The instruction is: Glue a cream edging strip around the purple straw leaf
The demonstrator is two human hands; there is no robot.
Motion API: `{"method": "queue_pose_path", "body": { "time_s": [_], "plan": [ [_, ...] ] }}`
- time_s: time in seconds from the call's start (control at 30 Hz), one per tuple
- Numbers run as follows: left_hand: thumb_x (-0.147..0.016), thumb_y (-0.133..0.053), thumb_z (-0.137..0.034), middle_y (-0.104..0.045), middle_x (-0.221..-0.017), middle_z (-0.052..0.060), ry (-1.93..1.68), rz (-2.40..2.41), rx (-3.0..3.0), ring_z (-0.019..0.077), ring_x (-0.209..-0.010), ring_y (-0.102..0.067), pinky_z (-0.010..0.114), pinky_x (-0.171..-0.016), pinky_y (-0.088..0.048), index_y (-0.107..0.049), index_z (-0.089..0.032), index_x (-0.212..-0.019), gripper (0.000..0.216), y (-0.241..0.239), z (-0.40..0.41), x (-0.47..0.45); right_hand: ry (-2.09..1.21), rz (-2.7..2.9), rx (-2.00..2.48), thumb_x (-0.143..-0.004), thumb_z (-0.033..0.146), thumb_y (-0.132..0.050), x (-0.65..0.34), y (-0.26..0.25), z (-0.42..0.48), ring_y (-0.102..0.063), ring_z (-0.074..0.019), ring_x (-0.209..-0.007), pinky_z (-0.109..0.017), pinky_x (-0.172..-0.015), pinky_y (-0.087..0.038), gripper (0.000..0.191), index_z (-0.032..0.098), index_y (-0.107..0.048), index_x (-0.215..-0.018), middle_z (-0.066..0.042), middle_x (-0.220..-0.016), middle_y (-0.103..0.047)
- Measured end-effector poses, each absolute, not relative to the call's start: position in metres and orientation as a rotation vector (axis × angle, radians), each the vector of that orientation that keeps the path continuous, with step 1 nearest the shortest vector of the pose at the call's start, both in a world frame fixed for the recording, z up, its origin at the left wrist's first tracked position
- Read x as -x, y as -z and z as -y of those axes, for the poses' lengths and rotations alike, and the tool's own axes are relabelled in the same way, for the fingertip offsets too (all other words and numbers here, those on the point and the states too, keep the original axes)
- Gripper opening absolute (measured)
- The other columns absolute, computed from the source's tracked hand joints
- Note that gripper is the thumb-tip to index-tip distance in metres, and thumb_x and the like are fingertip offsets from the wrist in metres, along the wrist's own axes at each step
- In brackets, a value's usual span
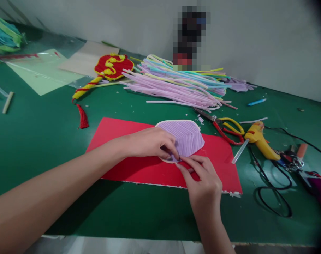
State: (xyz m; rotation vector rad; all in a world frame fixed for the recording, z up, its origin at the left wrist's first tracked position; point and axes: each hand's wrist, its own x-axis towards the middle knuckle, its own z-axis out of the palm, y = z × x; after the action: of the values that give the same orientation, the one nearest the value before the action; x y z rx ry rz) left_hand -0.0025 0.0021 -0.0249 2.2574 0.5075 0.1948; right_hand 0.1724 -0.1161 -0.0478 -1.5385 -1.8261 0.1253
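A fan-shaped piece [188, 135] covered in rows of purple strips, with a cream rim, lies on a red board [139, 169] on the green table. My left hand [149, 143] rests on the fan's near-left edge, fingers curled and pressing the purple strips. My right hand [202, 180] meets it from the near side, its thumb and forefinger pinched at the fan's lower edge on a purple strip end. Both sets of fingertips touch at the same spot.
A pile of purple and pastel strips [176, 86] lies behind the board. Red-and-yellow scissors [225, 128], a yellow glue gun [259, 139] with black cord sit right. A finished red-and-yellow fan [112, 67] with tassel and plastic sheets lie at back left.
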Motion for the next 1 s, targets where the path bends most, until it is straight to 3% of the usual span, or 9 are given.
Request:
{"method": "queue_pose_path", "body": {
  "time_s": [1.0],
  "plan": [
    [-0.085, -0.060, -0.013, -0.063, -0.080, 0.000, -0.198, -0.497, -2.251, 0.0102, -0.077, -0.056, 0.019, -0.069, -0.038, -0.074, -0.022, -0.097, 0.020, 0.0247, -0.0023, 0.0030, -0.146, 1.822, 1.524, -0.084, 0.016, -0.062, -0.1725, 0.0457, 0.1153, -0.062, -0.0163, -0.078, -0.031, -0.068, -0.056, 0.012, 0.017, -0.070, -0.092, -0.007, -0.085, -0.064]
  ]
}}
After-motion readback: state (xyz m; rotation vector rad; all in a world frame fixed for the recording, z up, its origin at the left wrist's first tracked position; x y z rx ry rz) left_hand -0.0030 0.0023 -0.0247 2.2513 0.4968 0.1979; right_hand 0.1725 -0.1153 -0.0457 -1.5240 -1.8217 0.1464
